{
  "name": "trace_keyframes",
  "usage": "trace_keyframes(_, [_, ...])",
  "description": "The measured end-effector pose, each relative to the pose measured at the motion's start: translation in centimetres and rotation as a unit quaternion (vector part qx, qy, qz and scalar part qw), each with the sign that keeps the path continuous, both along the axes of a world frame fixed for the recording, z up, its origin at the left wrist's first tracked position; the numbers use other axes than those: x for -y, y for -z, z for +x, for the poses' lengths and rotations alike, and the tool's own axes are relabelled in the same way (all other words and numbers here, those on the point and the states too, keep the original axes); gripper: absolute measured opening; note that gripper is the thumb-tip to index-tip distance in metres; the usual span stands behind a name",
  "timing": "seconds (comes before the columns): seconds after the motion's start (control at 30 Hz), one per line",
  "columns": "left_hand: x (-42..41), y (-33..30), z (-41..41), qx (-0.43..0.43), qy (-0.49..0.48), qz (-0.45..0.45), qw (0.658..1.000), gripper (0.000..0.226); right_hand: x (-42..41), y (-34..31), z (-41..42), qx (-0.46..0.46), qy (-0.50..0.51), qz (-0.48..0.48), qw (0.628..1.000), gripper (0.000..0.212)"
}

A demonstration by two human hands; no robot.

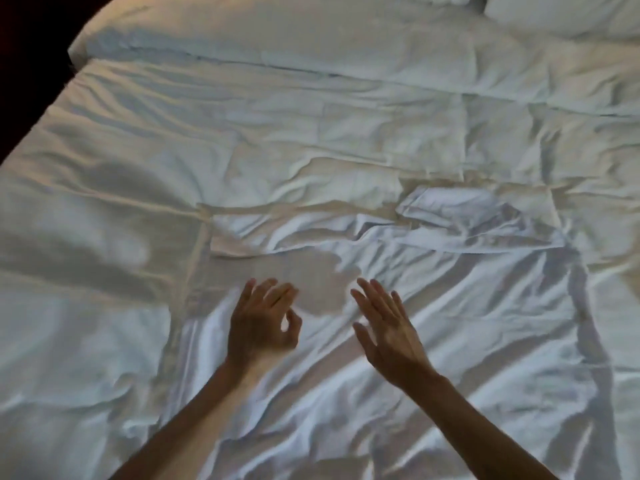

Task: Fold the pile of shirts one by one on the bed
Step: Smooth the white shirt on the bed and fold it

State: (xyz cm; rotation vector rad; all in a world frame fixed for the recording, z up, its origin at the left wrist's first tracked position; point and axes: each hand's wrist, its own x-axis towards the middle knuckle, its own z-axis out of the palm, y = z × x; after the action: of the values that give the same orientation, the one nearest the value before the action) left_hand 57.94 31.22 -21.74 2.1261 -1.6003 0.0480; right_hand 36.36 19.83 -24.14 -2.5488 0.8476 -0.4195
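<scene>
In the head view, a white shirt (433, 306) is lying spread flat on the bed (104, 202), stretching under both hands and out past them, with most of its cloth lying to the right of the right hand. One sleeve (277, 233) is folded across just beyond the fingertips of the left hand, and the collar (457, 206) is sitting farther out, beyond the right hand. The left hand (261, 322) is hovering over the shirt with its fingers loosely curled, the thumb and forefinger nearly meeting in a ring, and it is gripping nothing. The right hand (388, 327) is reaching beside it, apart from it, with fingers straight and spread, holding nothing; whether it is touching the cloth cannot be told. Pillows (277, 32) are lying well beyond both hands at the bed's far end.
</scene>
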Motion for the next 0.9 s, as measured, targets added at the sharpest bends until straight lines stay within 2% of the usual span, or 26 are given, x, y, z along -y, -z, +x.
trace_keyframes(0.13, [8.6,0.7,5.4,0.034,-0.02,0.181,0.983,0.063,9.9,0.4,3.3,-0.063,0.049,-0.035,0.996,0.062])
trace_keyframes(0.2, [10.2,0.9,7.6,0.062,0.0,0.24,0.969,0.064,13.3,0.5,4.3,-0.089,0.048,-0.046,0.994,0.062])
trace_keyframes(0.23, [10.5,0.9,8.4,0.075,0.013,0.254,0.964,0.062,14.5,0.6,4.7,-0.098,0.043,-0.058,0.993,0.056])
trace_keyframes(0.3, [11.0,0.7,9.7,0.103,0.027,0.259,0.96,0.055,16.7,0.2,5.4,-0.104,0.038,-0.09,0.99,0.029])
trace_keyframes(0.33, [11.4,0.2,10.2,0.107,0.023,0.251,0.962,0.043,17.7,-0.2,5.7,-0.106,0.046,-0.09,0.989,0.014])
trace_keyframes(0.37, [12.0,-0.3,10.6,0.101,0.005,0.227,0.969,0.027,18.5,-0.7,5.9,-0.104,0.059,-0.081,0.99,0.009])
trace_keyframes(0.4, [12.7,-0.7,11.2,0.08,-0.028,0.196,0.977,0.015,19.3,-1.0,6.0,-0.094,0.071,-0.068,0.991,0.012])
trace_keyframes(0.47, [14.6,-0.8,12.7,0.021,-0.114,0.141,0.983,0.014,20.7,-1.5,5.7,-0.068,0.072,-0.032,0.995,0.022])
trace_keyframes(0.5, [15.6,-0.7,13.3,-0.001,-0.144,0.136,0.98,0.018,21.3,-1.6,5.3,-0.074,0.066,-0.012,0.995,0.032])
trace_keyframes(0.57, [17.2,0.1,12.9,0.02,-0.156,0.155,0.975,0.036,23.2,-1.7,4.1,-0.121,0.09,0.037,0.988,0.048])
trace_keyframes(0.63, [18.2,1.2,9.7,0.072,-0.116,0.134,0.982,0.054,25.4,-1.9,2.3,-0.174,0.157,0.056,0.971,0.058])
trace_keyframes(0.7, [18.8,1.7,3.9,0.07,-0.014,0.056,0.996,0.051,27.5,-2.1,0.2,-0.223,0.213,0.047,0.95,0.072])
trace_keyframes(0.73, [18.9,2.0,0.6,0.041,0.057,0.027,0.997,0.043,28.3,-2.3,-0.6,-0.249,0.222,0.054,0.941,0.074])
trace_keyframes(0.8, [19.4,2.5,-5.1,-0.015,0.172,0.018,0.985,0.026,29.6,-2.9,-1.8,-0.292,0.216,0.082,0.928,0.065])
trace_keyframes(0.9, [20.3,5.0,-10.1,-0.052,0.185,0.055,0.98,0.022,31.3,-4.2,-2.8,-0.303,0.2,0.088,0.928,0.031])
